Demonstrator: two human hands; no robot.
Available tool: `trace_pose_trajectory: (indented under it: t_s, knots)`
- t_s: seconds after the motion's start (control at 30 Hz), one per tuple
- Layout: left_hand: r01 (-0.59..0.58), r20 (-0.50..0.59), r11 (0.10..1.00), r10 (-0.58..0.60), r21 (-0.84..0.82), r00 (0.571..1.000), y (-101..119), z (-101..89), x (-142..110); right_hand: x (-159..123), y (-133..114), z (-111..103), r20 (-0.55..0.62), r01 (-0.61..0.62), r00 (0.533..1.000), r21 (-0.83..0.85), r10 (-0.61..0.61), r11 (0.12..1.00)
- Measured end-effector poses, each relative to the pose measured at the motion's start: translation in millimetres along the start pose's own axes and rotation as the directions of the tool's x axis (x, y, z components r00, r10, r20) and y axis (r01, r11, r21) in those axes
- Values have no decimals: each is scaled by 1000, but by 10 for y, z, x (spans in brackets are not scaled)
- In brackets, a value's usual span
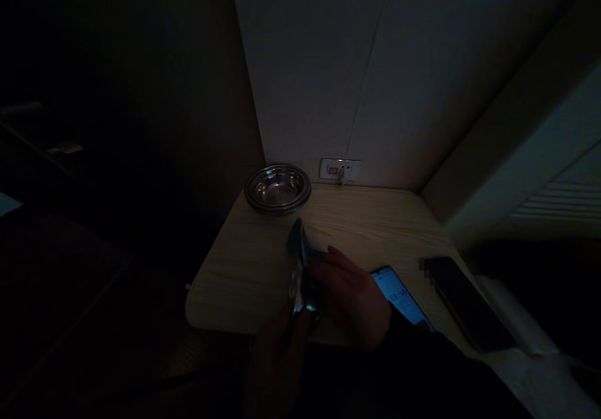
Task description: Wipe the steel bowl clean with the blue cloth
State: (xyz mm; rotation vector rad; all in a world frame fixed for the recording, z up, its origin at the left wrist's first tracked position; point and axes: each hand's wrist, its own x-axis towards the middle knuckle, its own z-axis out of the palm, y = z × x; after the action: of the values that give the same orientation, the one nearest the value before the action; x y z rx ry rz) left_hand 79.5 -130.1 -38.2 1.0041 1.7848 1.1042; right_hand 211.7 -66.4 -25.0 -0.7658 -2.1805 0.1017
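Left hand [278, 347] pinches a glossy metal dish [297, 286], tipped on edge at 6 o'clock of the wood-grained tabletop [239, 281]; right hand [359, 300], fingers bent, holds limp teal cloth [297, 238] against it; at 3 o'clock, the right forearm partly hides a lit phone [399, 295], a dark flat slab [469, 306] beyond; round, rimmed steel dishes [278, 188] stack at 11; a wall socket [332, 170] sits past 12.

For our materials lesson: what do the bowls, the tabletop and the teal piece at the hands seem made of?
The stacked bowls look like polished metal, perhaps stainless steel: bright reflections. The tabletop shows pale grain: matte wood or laminate. The teal piece seems dull fabric, showing no shine, but blur leaves that open.
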Motion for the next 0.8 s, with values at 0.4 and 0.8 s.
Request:
trace_pose_trajectory:
  t_s: [0.4,0.8]
  knots:
    - [-4,63,1000,5,-25,998,-84,-20,25,-3,-40,0,-5,26,1000,9,-26,1000]
    - [105,-69,993,-109,-61,992,-149,-73,49,56,266,27,15,-235,972,134,236,963]
